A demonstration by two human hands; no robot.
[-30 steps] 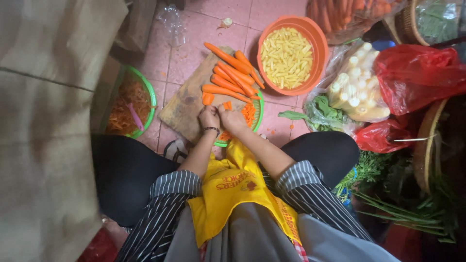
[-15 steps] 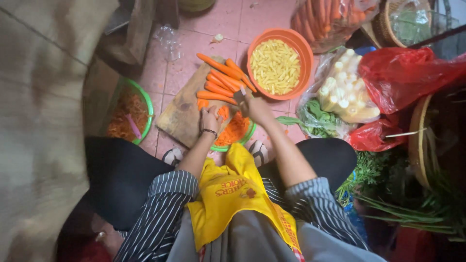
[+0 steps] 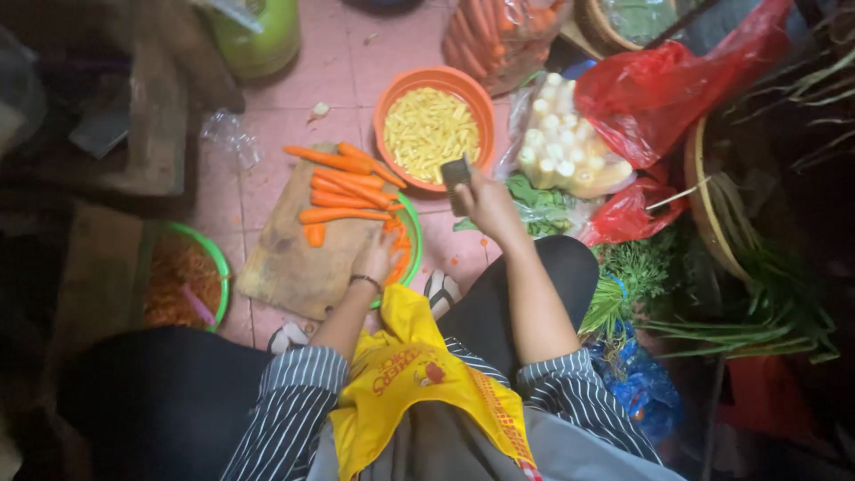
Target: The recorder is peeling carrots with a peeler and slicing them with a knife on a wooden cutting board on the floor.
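Carrots (image 3: pixel 343 187) lay on board (image 3: pixel 298 258). Right hand (image 3: pixel 485 200), fingers wrapped around knife (image 3: pixel 457 175), was raised over bowl (image 3: pixel 392 98). Left hand (image 3: pixel 376 258) rested on board's edge, fingers curled. Mid-chopping; next cut would need a carrot steadied.

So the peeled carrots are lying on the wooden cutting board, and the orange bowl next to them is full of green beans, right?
Not quite. The carrots do lie on the wooden cutting board, but the orange bowl holds pale yellow cut pieces, not green beans. The head view shows it.
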